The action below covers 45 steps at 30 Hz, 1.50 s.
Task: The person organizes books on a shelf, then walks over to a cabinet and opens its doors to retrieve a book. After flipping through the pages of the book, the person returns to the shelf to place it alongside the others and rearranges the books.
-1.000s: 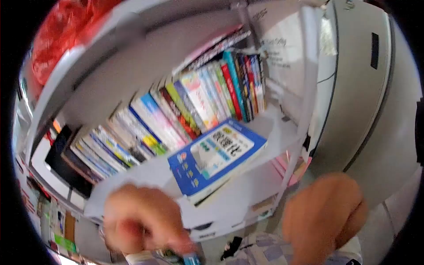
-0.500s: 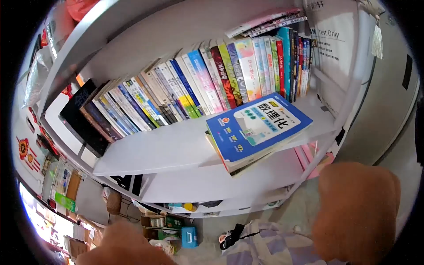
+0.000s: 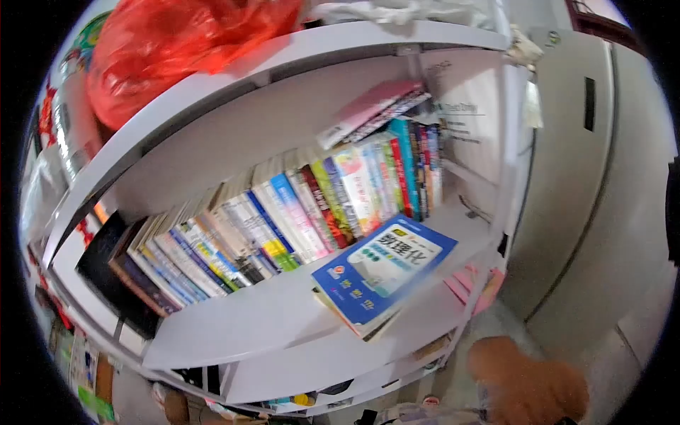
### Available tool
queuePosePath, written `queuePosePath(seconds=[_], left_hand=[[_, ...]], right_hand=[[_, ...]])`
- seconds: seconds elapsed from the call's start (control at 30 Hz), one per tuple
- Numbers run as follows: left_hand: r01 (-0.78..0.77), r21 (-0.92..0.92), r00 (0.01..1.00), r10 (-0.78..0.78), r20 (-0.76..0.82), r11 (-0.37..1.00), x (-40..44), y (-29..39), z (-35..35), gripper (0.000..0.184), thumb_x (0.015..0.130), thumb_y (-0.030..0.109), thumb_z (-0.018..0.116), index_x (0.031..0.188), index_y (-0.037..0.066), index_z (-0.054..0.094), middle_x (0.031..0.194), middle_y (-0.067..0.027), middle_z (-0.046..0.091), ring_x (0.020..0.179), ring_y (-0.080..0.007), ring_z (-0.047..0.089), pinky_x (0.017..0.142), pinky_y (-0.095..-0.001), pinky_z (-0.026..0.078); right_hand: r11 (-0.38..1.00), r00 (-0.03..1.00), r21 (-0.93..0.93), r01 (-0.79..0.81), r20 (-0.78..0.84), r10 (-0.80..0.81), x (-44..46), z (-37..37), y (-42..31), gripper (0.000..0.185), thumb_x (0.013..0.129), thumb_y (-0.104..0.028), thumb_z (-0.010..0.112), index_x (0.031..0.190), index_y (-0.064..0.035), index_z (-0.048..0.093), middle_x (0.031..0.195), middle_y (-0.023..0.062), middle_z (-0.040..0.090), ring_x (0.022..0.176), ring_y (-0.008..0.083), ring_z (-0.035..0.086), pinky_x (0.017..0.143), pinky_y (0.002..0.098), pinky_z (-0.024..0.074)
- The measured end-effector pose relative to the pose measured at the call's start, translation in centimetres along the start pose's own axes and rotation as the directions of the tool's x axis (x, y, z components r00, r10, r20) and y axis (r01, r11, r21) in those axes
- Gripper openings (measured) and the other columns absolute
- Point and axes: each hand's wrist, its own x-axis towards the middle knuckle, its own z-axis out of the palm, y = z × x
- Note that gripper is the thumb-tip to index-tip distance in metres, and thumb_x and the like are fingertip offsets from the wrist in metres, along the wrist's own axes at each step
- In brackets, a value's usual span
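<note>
My right hand (image 3: 531, 386) is low at the right, in front of the shelf unit and apart from the books. Its fingers are blurred, so I cannot make out whether they are closed. My left hand is out of view. A blue book (image 3: 375, 273) with large Chinese characters lies flat on at least one other book, and the pile juts past the front edge of the white shelf (image 3: 227, 333). Behind it stands a long row of upright books (image 3: 283, 219), leaning somewhat. Several books, one with a pink cover (image 3: 372, 110), lie tilted across the row's right end.
A red plastic bag (image 3: 184, 57) sits on the top shelf. At the left end of the row stands a black panel-like object (image 3: 120, 276). Lower shelves (image 3: 283, 375) run beneath, with a pink item (image 3: 478, 287) at their right. A large pale cabinet or fridge (image 3: 567, 177) stands to the right.
The view has swung upward, bringing the top shelf and red bag into sight. My left hand has left the frame, and my right hand now appears lower and smaller. The blue book stays in place.
</note>
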Motion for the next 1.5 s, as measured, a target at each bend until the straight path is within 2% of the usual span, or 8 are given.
queuePosePath(seconds=[0.07, 0.17, 0.37, 0.8, 0.9, 1.03, 1.3, 1.5], left_hand=[[0.252, -0.348, 0.904, -0.348, -0.248, 0.903, 4.0, 1.6, -3.4, 0.05, 0.064, 0.029, 0.069, 0.106, 0.005, 0.057, 0.11, -0.0107, 0.056, 0.107, -0.0315, 0.047, 0.089, -0.0462, 0.032], [0.34, 0.122, 0.89, -0.277, -0.362, 0.932, 12.2, -4.2, 0.3, 0.056, 0.072, 0.026, 0.065, 0.118, 0.002, 0.045, 0.116, -0.018, 0.051, 0.11, -0.0361, 0.044, 0.096, -0.0434, 0.031], [0.557, -0.341, 0.822, -0.563, 0.092, 0.757, 18.5, -11.0, 3.0, 0.063, 0.076, 0.036, 0.061, 0.122, -0.002, 0.042, 0.107, -0.0249, 0.055, 0.1, -0.0323, 0.056, 0.085, -0.0368, 0.043], [0.628, -0.169, 0.777, -0.624, 0.08, 0.76, 20.3, -9.1, 2.2, 0.091, 0.063, 0.057, 0.066, 0.121, -0.007, 0.038, 0.106, -0.0283, 0.054, 0.099, -0.0365, 0.056, 0.084, -0.0392, 0.044], [0.643, -0.108, 0.764, -0.645, 0.021, 0.758, 20.4, -8.7, 2.5, 0.085, 0.063, 0.057, 0.066, 0.114, -0.006, 0.042, 0.102, -0.0257, 0.057, 0.095, -0.0379, 0.057, 0.08, -0.0406, 0.046], [0.663, -0.257, 0.734, -0.678, 0.04, 0.703, 20.7, -10.3, 3.1, 0.087, 0.062, 0.056, 0.067, 0.112, -0.01, 0.039, 0.104, -0.0266, 0.056, 0.096, -0.0359, 0.057, 0.079, -0.0388, 0.046], [0.66, -0.567, 0.738, -0.286, 0.611, 0.493, 20.4, -14.6, 0.2, 0.067, 0.073, 0.039, 0.069, 0.115, -0.006, 0.044, 0.099, -0.0142, 0.06, 0.089, -0.0131, 0.057, 0.069, -0.0251, 0.049], [0.224, -0.971, 0.863, -0.48, 0.159, 0.081, 16.6, -12.1, 2.7, 0.05, 0.079, 0.017, 0.064, 0.119, -0.001, 0.04, 0.105, -0.0095, 0.055, 0.09, -0.0129, 0.056, 0.076, -0.0276, 0.048]], right_hand=[[0.999, 1.0, 0.028, -0.021, 0.011, 0.02, -0.5, 1.0, 0.1, 0.019, 0.088, -0.026, 0.05, 0.088, -0.0085, 0.059, 0.076, 0.0038, 0.056, 0.062, 0.0201, 0.053, 0.058, 0.0327, 0.0394], [0.994, 0.995, 0.055, -0.091, -0.044, 0.093, -1.3, 2.3, -0.4, 0.024, 0.087, -0.033, 0.051, 0.079, -0.0111, 0.054, 0.079, 0.0048, 0.057, 0.069, 0.0223, 0.053, 0.063, 0.0374, 0.0378], [0.982, 0.988, 0.131, -0.139, -0.04, 0.146, -0.9, 3.1, -1.1, 0.026, 0.089, -0.032, 0.048, 0.079, -0.0087, 0.054, 0.076, 0.0086, 0.058, 0.068, 0.0241, 0.054, 0.064, 0.0368, 0.0385], [0.972, 0.97, -0.186, -0.146, 0.168, 0.178, -6.4, -2.5, -3.8, 0.02, 0.089, -0.025, 0.049, 0.086, -0.0058, 0.054, 0.087, 0.0123, 0.057, 0.083, 0.0273, 0.057, 0.066, 0.0407, 0.0408], [0.051, 0.946, -0.949, -0.312, -0.304, 0.116, -8.1, -4.5, -2.4, 0.034, 0.08, -0.031, 0.056, 0.1, -0.0037, 0.051, 0.104, 0.013, 0.052, 0.101, 0.03, 0.048, 0.086, 0.0453, 0.0316], [-0.647, 0.836, -0.596, -0.476, -0.536, -0.12, -10.3, -9.7, 0.0, 0.055, 0.074, -0.032, 0.06, 0.116, -0.0013, 0.041, 0.116, 0.0177, 0.047, 0.111, 0.0363, 0.041, 0.092, 0.0472, 0.0252], [-0.584, 0.835, -0.65, -0.487, -0.542, -0.094, -12.1, -11.2, -0.5, 0.06, 0.077, -0.044, 0.051, 0.116, -0.0007, 0.043, 0.128, 0.018, 0.039, 0.123, 0.0372, 0.029, 0.099, 0.0547, 0.0133], [-0.571, 0.799, -0.675, -0.467, -0.599, 0.056, -11.4, -11.9, -2.4, 0.051, 0.081, -0.04, 0.048, 0.115, -0.0031, 0.046, 0.132, 0.0168, 0.037, 0.128, 0.0361, 0.024, 0.103, 0.0529, 0.0117]])
